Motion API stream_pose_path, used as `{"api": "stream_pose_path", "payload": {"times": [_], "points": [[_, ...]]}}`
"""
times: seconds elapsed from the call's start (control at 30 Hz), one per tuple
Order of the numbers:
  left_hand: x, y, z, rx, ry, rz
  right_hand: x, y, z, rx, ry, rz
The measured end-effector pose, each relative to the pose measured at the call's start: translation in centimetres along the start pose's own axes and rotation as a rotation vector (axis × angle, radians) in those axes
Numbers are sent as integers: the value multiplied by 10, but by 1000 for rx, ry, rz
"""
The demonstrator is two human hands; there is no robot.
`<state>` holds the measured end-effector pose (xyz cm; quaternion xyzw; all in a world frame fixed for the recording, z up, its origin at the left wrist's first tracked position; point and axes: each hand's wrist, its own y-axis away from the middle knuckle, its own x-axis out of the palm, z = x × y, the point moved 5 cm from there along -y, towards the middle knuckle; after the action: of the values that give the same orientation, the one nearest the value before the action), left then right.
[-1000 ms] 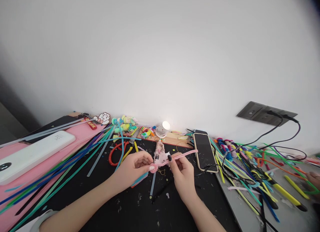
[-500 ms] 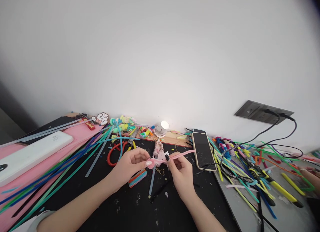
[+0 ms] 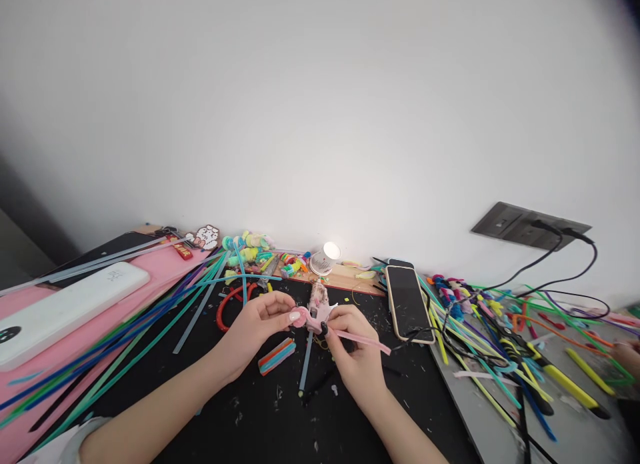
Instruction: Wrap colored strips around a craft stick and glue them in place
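Just above littered black desk [image 3: 240, 414], by white wall [image 3: 320, 117], left grip [image 3: 253, 327] and right grip [image 3: 353, 364] tight on pink strip [image 3: 371, 343].

Fuzzy pink pipe cleaner [image 3: 361, 339]; glossy glass phone [image 3: 405, 292].

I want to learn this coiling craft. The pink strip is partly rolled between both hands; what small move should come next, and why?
Probably wind the pink strip one more turn around the coil. The left hand pinches the coil, the right hand holds the strip beside it, and a long tail hangs free.
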<state>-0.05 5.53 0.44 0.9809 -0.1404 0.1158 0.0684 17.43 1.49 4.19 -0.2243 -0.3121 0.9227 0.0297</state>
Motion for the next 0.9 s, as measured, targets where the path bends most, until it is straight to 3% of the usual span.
{"api": "stream_pose_path", "payload": {"times": [0.9], "points": [[-3, 0, 4, 51, 53, -64, 14, 8, 12, -170, 54, 107]]}}
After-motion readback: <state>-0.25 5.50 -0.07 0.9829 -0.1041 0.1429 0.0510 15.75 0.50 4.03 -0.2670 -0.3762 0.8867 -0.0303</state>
